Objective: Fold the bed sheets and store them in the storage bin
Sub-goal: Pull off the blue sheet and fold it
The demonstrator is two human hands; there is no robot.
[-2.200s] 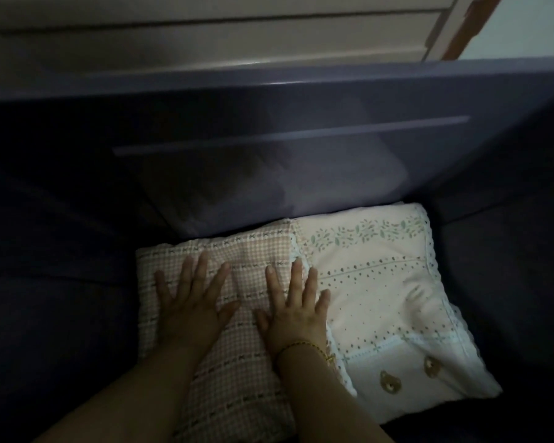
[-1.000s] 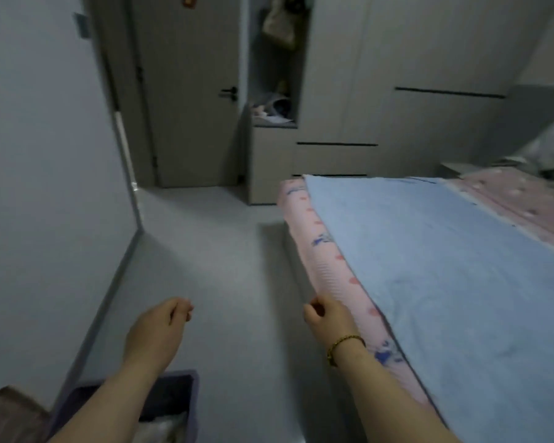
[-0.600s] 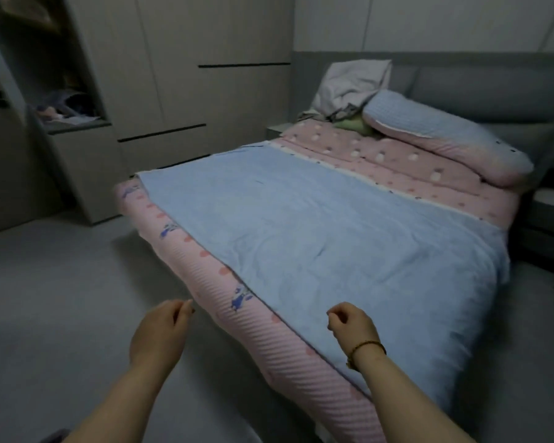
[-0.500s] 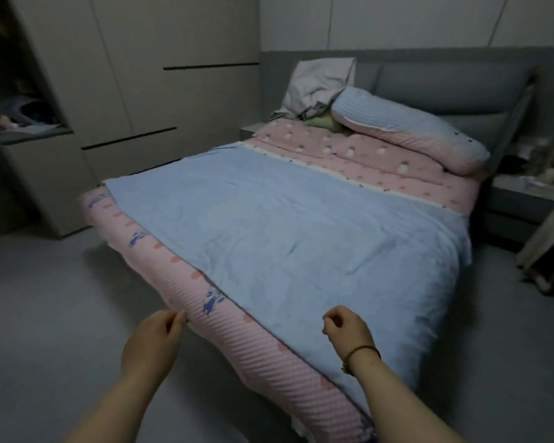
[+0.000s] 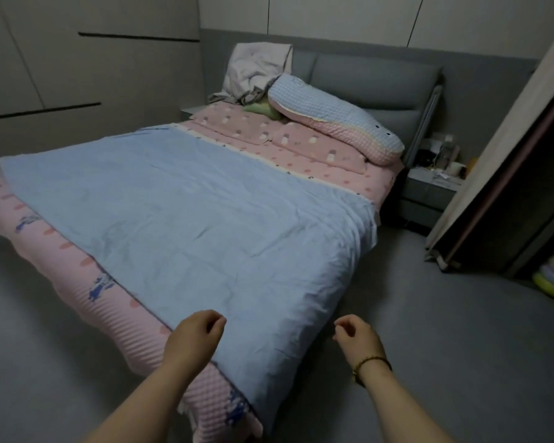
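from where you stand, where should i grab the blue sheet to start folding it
Probably the near end of the blue sheet, where it drapes loose over the corner of the bed; elsewhere it lies flat. Come in from the front, pinching the hanging edge on each side. The left hand and right hand hover there, both empty.

Both forearms reach forward from the bottom edge.
Left hand (image 5: 194, 338) at lower centre and right hand (image 5: 357, 340) to its right are apart, backs up, fingers loosely curled, holding nothing.
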